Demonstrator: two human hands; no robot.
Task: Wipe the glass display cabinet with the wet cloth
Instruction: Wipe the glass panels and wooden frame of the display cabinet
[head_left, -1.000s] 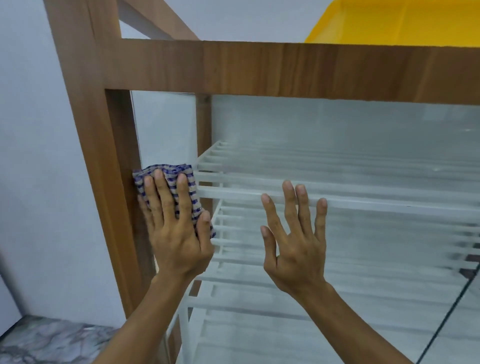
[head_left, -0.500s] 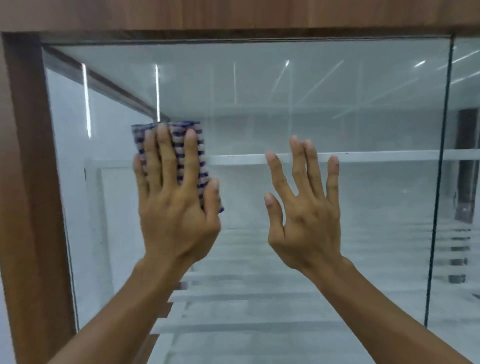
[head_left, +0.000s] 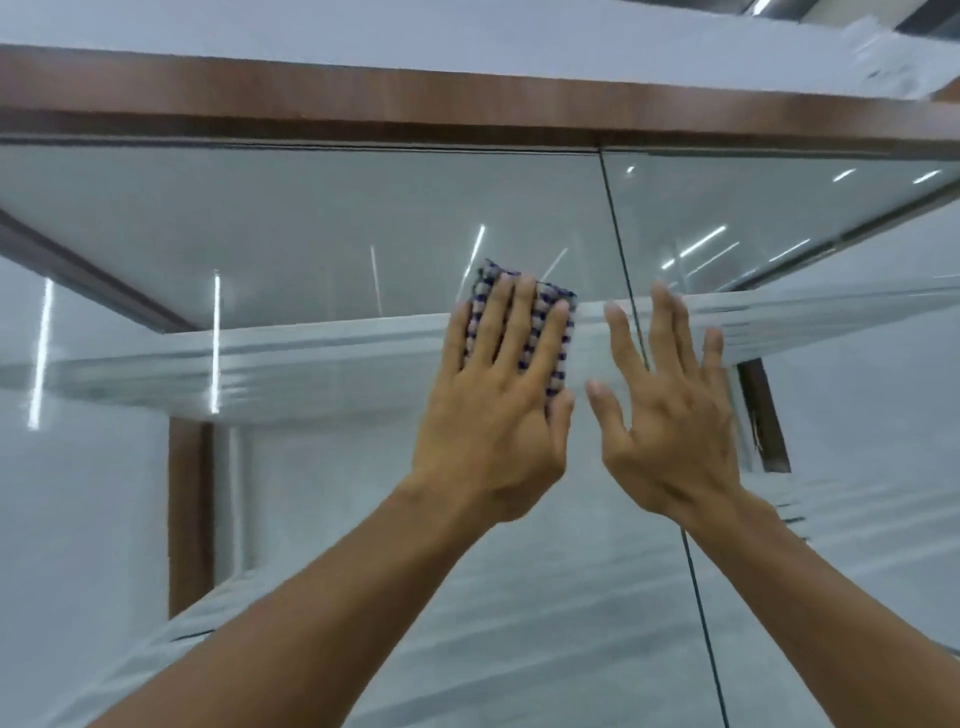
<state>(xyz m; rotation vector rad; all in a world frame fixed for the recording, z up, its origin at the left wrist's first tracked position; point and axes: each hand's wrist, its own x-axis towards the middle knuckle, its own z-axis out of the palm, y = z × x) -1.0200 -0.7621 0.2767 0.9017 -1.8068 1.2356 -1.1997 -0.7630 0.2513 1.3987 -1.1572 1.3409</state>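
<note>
Flat-fingered, the left hand (head_left: 493, 415) presses the blue-checked cloth (head_left: 538, 317) against the cabinet's glass front (head_left: 311, 234) at centre frame, palm spread so the whole pad bears on the pane. Right hand (head_left: 670, 415) sits just beside it, fingers splayed, holding nothing, over the dark seam (head_left: 615, 223) between panes, probably bracing. Wooden top rail (head_left: 363, 109) runs above.

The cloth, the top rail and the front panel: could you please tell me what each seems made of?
The cloth: woven fabric, likely cotton; blue-and-white check. The top rail: wood or wood-look laminate; brown grain streaks, matte. The front panel: clear glossy glass, mirroring light strips.
</note>
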